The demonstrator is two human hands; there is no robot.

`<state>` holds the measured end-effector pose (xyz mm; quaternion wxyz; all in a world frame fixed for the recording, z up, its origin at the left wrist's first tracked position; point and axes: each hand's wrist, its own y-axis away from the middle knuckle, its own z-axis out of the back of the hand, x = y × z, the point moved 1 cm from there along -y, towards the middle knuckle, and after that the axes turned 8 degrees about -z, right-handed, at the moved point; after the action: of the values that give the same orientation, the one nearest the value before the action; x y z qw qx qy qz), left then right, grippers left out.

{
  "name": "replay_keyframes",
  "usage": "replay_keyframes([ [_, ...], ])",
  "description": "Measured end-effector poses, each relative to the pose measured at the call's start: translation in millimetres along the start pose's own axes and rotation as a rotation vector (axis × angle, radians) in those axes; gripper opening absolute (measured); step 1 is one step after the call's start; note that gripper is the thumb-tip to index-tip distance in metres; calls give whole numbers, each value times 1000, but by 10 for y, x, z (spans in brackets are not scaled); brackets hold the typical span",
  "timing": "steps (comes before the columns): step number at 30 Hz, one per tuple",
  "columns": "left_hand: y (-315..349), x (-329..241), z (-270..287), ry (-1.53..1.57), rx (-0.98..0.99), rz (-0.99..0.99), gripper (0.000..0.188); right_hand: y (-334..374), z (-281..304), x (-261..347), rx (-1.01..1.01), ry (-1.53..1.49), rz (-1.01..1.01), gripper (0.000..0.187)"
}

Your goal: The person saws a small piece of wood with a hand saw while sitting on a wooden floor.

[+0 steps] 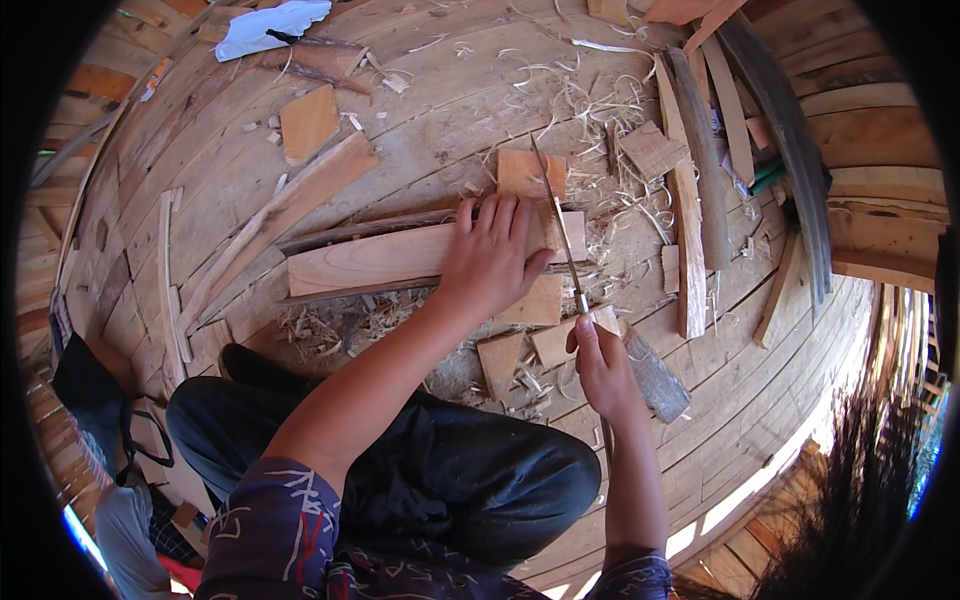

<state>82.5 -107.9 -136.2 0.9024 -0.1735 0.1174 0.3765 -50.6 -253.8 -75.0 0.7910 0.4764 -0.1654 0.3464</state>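
A pale wooden board (370, 262) lies lengthwise on the plank floor in front of my folded legs. My left hand (492, 245) is clamped across it near its right end, fingers over the far side and thumb toward the near side. In my right hand (603, 372) is a long knife (559, 212) with a narrow blade and a pale ferrule. Its blade points away from me, slanting across the board's right end, just right of my left hand. Whether the edge bites into the wood, I cannot tell. Small flat wood blocks (530, 174) lie around that end.
Curled shavings (575, 105) litter the floor beyond the board. A round log piece (656, 376) lies by my right wrist. Long strips (690, 250) and dark poles (775, 120) lie at the right, a plank (285, 225) at the left. A whitish sheet (270, 28) is at the far left.
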Motion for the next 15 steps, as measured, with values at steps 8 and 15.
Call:
replay_keyframes([
  [8,27,3,-29,-39,-56,3,63,-55,15,124,11,13,-75,61],
  [15,12,-18,-19,-38,-16,35,64,30,-27,182,-53,20,-74,61],
])
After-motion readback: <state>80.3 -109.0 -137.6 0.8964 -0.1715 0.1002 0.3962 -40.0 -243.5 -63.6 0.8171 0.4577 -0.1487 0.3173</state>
